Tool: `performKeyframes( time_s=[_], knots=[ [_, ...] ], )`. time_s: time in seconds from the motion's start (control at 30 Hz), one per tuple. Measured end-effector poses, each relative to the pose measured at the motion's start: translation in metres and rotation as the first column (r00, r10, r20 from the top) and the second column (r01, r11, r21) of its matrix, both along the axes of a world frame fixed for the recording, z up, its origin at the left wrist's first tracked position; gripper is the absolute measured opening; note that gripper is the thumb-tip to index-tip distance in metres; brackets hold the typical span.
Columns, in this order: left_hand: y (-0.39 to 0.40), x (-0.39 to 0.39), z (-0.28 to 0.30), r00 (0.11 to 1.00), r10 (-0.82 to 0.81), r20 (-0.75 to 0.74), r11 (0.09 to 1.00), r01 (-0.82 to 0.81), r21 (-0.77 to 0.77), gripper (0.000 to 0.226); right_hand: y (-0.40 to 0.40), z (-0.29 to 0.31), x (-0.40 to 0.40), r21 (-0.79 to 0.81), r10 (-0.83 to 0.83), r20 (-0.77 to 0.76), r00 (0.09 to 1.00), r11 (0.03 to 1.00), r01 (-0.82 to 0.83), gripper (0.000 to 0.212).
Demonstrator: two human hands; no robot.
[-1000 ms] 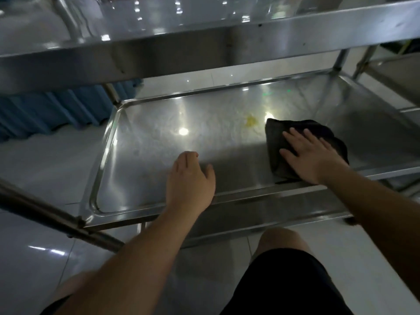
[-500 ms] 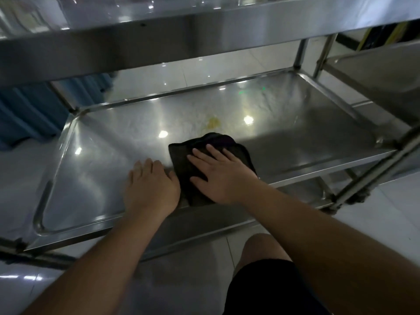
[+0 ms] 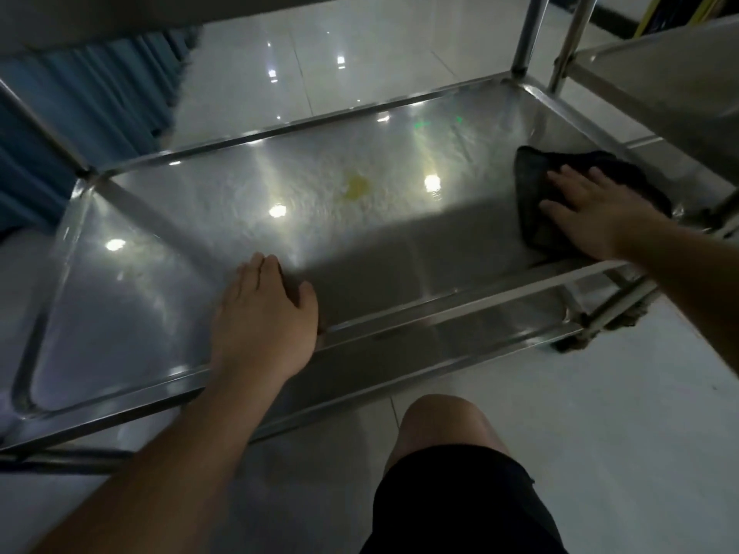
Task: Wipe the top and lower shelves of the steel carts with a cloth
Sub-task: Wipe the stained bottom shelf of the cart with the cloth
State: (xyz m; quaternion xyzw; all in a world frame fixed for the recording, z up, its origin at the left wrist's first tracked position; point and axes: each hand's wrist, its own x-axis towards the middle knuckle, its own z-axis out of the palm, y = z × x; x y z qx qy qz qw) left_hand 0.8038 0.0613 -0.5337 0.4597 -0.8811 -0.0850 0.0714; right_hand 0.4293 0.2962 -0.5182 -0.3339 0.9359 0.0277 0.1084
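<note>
I see the right hand (image 3: 596, 217) pressing flat, fingers spread, on the dark cloth (image 3: 536, 193) at the lower shelf's (image 3: 200, 185) right end. The left hand (image 3: 262, 313), open and empty, rests on the front rim, probably for support.

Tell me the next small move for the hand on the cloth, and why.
Probably sweep the right hand, flat on the dark cloth at the lower shelf's right end, leftward and away toward the yellow spot mid-shelf. That mark looks unwiped and nothing lies between; the left hand braces the front rim.
</note>
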Motion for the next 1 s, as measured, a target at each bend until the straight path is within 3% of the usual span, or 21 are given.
performKeyframes(
  time_s=[0.07, 0.13, 0.27, 0.4, 0.47, 0.63, 0.8, 0.9, 1.0],
  knots=[
    [0.0, 0.0, -0.001, 1.0, 0.001, 0.012, 1.0, -0.001, -0.014, 0.076, -0.012, 0.0, 0.015, -0.083, -0.128, 0.013, 0.992, 0.988, 0.128, 0.075],
    [-0.001, 0.0, -0.002, 1.0, 0.002, 0.019, 1.0, -0.002, -0.01, 0.076, -0.037, 0.001, 0.055, -0.136, -0.112, 0.032, 0.993, 0.984, 0.116, 0.077],
    [-0.005, 0.004, 0.001, 1.0, -0.002, 0.011, 1.0, 0.002, 0.017, 0.076, -0.083, -0.005, 0.146, -0.176, 0.294, 0.037, 0.955, 0.943, -0.283, 0.082],
    [-0.005, 0.008, 0.005, 1.0, -0.02, 0.024, 1.0, 0.02, -0.003, 0.069, -0.069, 0.003, 0.123, -0.178, 0.502, 0.108, 0.858, 0.859, -0.48, 0.076],
    [-0.005, 0.008, 0.007, 1.0, -0.007, 0.029, 1.0, 0.007, 0.01, 0.066, -0.049, 0.008, 0.088, -0.158, 0.457, 0.094, 0.884, 0.884, -0.44, 0.071],
    [-0.007, 0.008, 0.007, 0.999, -0.01, 0.042, 0.999, 0.009, 0.034, 0.06, 0.009, 0.012, -0.013, -0.027, 0.075, 0.047, 0.996, 0.997, -0.074, 0.073],
    [-0.008, 0.012, 0.002, 0.999, -0.035, 0.022, 0.999, 0.035, 0.021, 0.073, 0.002, 0.003, -0.052, -0.103, -0.286, 0.062, 0.956, 0.951, 0.292, 0.078],
    [-0.008, 0.01, 0.003, 0.999, -0.032, 0.019, 0.999, 0.031, 0.03, 0.076, -0.029, 0.002, -0.03, -0.15, -0.298, 0.081, 0.951, 0.94, 0.307, 0.08],
    [-0.008, 0.008, 0.004, 1.0, -0.025, 0.018, 0.999, 0.025, 0.022, 0.073, -0.057, -0.002, 0.015, -0.165, -0.122, 0.068, 0.99, 0.978, 0.131, 0.076]
  ],
)
